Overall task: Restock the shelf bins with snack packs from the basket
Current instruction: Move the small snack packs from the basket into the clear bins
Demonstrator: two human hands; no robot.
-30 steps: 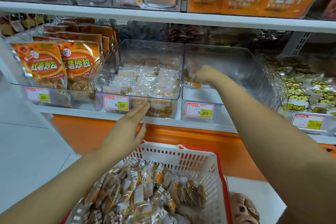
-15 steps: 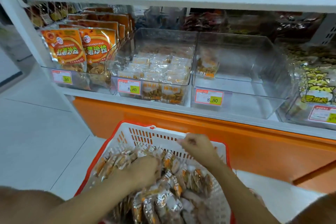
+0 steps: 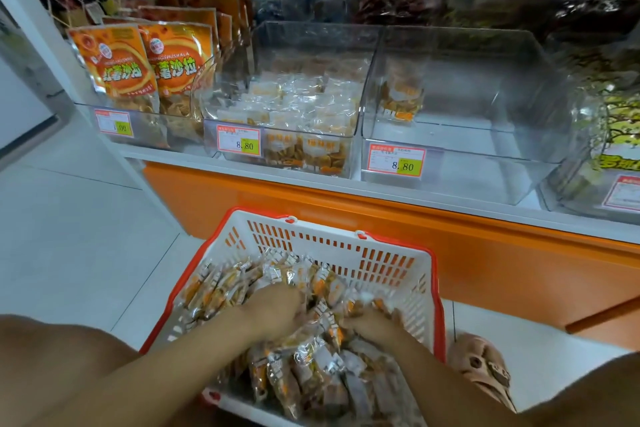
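Below the shelf [image 3: 346, 192], in the one head view we have, the red-rimmed white basket [image 3: 332, 239] sits on the floor close in front of us, heaped with small clear snack packs [image 3: 311, 374] showing orange pieces inside. We judge it stands there so both arms can reach down into it and lift straight up to the bins above. Our left grip [image 3: 277, 308] is pushed knuckles-up into the middle of the heap, and our right grip [image 3: 367, 326] is dug in just beside it, nearer the basket's right wall. Both touch the packs, but the fingers are sunk among the wrappers and blurred, so we cannot tell how far either grip is closed or whether it has hold of anything; the pose suggests we are gathering a handful. Up on the shelf, the middle clear bin [image 3: 311, 42] is already well filled with the same kind of pack, while the clear bin to its right [image 3: 485, 80] holds only a few packs [image 3: 401, 97] leaning at its left wall, so that bin looks like the one needing stock. Orange snack bags [image 3: 138, 69] stand in the bin further left. A brown sandal [image 3: 481, 367] shows just right of the basket.
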